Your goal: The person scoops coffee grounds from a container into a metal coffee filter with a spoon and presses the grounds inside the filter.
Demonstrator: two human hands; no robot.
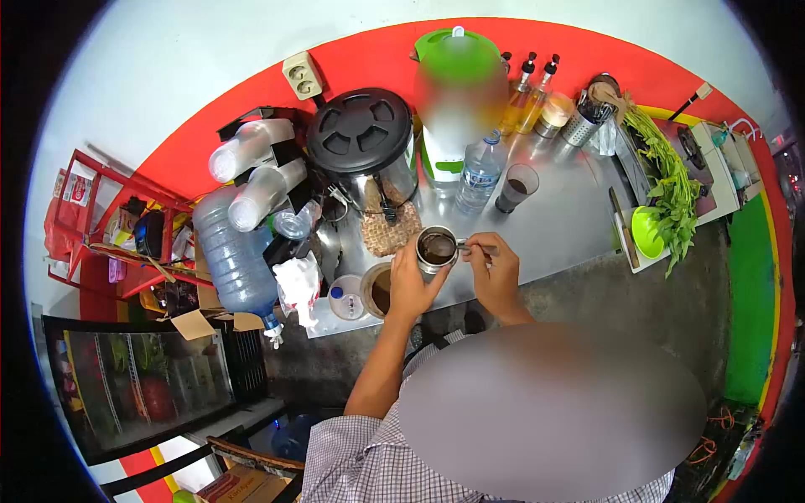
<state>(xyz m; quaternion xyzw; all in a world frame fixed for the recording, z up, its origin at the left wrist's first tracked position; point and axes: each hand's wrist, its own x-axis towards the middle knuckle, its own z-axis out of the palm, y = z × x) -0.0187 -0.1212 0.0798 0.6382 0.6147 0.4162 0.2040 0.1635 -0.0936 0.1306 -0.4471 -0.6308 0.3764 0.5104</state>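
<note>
A steel cup (437,246) with dark brown contents stands upright over the front part of the metal counter. My left hand (412,281) is wrapped round its left side. On the right, my right hand (495,272) pinches the cup's handle, or a thin metal piece beside it; which of the two is unclear. Close to my left wrist, a round container (377,289) holds brown powder. Next to that is a clear tub (345,298) with a blue cap in it. A woven mat (391,228) lies just behind the cup.
Behind my hands are a steel pot with a black lid (360,130), a water bottle (481,172) and a dark glass (516,188). A large blue water jug (235,251) lies to the left. Leafy greens (671,180) and a green bowl (648,232) are at the right.
</note>
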